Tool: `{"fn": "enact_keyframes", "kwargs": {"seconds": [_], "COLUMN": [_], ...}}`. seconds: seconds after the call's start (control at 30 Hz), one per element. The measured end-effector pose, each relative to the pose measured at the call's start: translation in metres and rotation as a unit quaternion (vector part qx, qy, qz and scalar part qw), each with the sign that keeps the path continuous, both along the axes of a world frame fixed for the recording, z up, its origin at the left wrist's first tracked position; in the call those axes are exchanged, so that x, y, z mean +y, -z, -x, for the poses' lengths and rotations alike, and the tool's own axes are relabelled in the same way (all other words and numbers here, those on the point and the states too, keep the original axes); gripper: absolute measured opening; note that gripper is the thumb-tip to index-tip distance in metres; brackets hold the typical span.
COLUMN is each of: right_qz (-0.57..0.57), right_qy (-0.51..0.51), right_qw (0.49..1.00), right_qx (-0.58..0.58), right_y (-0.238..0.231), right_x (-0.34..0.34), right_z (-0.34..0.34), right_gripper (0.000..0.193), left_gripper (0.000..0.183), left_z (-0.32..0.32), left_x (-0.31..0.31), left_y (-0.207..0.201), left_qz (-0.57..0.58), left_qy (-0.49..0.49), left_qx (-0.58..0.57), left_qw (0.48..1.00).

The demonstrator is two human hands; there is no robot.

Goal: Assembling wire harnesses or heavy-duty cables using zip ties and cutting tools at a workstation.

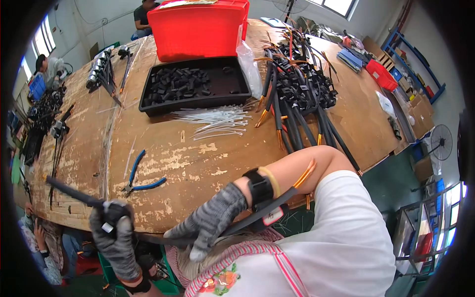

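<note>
Stretch of black cable (269,206) hidden under right hand (212,215). Black fitting (115,212) in left hand (117,243) blurred, exact shape unclear; its white tag (107,227) too small to read. Left forearm (151,291) cut off by lower edge. Head of 1 co-worker (142,19) and fan (288,8) cut off by top edge.

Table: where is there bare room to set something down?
The table is bare right of the pliers, nearer than the ties, and right of the cable pile. Crowded: around the tray, between red bin and ties.
</note>
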State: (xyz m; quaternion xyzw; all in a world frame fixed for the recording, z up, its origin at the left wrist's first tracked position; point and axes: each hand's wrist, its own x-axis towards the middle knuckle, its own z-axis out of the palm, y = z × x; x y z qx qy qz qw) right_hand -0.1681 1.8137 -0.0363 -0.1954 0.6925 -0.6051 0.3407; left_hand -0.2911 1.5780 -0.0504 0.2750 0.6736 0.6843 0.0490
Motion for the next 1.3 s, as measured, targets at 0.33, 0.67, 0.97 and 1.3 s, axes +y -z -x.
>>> {"fn": "enact_keyframes", "kwargs": {"seconds": [0.33,0.67,0.97,1.3], "right_qz": [0.297,0.235,-0.393,-0.242], "right_qy": [0.106,0.128,0.092,0.308], "right_qw": [0.936,0.960,0.908,0.898], "right_qx": [-0.154,-0.080,0.110,0.202], "right_y": [-0.049,-0.078,-0.118,-0.078], "right_x": [0.035,0.138,0.112,0.043], "right_z": [-0.048,-0.169,-0.182,-0.132], "right_gripper": [0.045,0.079,0.093,0.091], "left_gripper": [0.060,0.051,0.058,0.068], "left_z": [0.001,0.070,0.003,-0.070], "left_x": [0.049,-0.005,0.066,0.128], "left_y": [-0.041,-0.053,-0.090,-0.105], "left_qz": [0.033,-0.084,0.012,-0.064], "left_qy": [0.172,0.201,0.220,0.240], "left_qx": [-0.064,0.015,-0.020,0.000], "left_qw": [0.982,0.976,0.975,0.969]}}
